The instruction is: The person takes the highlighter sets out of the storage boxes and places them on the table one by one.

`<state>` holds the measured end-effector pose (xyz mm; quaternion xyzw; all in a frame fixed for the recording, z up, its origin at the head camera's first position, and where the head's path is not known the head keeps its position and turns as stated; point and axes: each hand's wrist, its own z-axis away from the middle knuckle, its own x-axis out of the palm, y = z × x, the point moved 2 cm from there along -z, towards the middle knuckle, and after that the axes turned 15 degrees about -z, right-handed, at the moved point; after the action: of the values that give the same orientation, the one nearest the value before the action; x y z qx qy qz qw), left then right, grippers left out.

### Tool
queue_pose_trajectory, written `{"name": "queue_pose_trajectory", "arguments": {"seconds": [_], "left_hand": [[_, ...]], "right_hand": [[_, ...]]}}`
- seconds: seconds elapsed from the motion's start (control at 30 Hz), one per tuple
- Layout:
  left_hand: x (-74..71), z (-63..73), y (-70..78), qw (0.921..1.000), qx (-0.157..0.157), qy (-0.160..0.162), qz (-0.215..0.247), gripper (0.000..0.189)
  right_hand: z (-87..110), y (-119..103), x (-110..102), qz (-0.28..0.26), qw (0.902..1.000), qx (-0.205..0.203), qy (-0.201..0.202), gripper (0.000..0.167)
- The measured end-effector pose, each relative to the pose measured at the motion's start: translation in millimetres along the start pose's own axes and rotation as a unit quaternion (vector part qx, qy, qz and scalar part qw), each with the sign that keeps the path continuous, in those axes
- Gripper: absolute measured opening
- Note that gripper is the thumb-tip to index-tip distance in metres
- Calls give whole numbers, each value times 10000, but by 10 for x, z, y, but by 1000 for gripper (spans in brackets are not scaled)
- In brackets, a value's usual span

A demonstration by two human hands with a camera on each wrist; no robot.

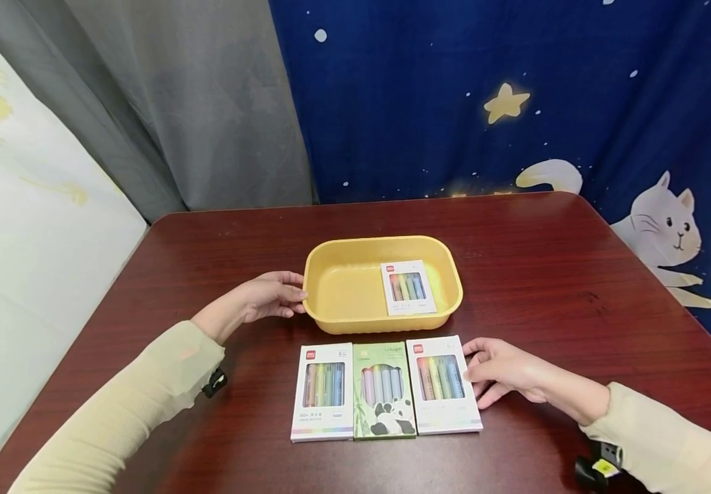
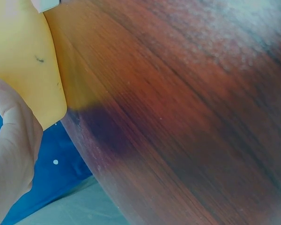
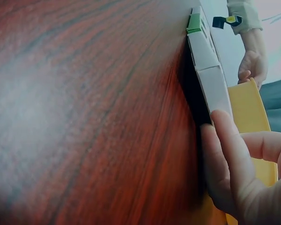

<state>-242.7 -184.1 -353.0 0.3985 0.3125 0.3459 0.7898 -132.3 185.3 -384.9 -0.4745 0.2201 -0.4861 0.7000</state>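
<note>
A yellow plastic basin [image 1: 343,321] stands mid-table, with one white box of highlighters [image 1: 414,307] lying in its right half. My left hand [image 1: 274,295] grips the basin's left rim; in the left wrist view its bent fingers [image 2: 14,122] are against the yellow wall. In front of the basin, three boxes lie side by side: a white highlighter box [image 1: 321,425] at left, a green panda-print box [image 1: 386,353] in the middle, and another white highlighter box [image 1: 448,415] at right. My right hand [image 1: 504,370] pinches that last box's right edge; its fingertips are partly hidden.
The dark red wooden table [image 1: 219,247] carries everything. Behind it hang a grey curtain [image 1: 207,103] and a blue star-patterned curtain [image 1: 405,103]. A white patterned sheet [image 1: 28,192] borders the left side. Small black devices are strapped at both wrists.
</note>
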Motion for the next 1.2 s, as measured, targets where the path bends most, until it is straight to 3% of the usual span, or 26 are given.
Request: {"name": "queue_pose_trajectory", "arguments": {"seconds": [0.4, 0.87, 1.2], "left_hand": [[-8, 0, 1, 10000, 26, -36, 14, 45], [0, 8, -8, 10000, -11, 10, 41, 44], [5, 14, 6, 10000, -19, 16, -9, 44]], "right_hand": [[-14, -14, 32, 392, 9989, -5, 243, 57], [-12, -50, 55, 590, 9978, 195, 227, 59], [71, -245, 11, 848, 9959, 252, 211, 62]]}}
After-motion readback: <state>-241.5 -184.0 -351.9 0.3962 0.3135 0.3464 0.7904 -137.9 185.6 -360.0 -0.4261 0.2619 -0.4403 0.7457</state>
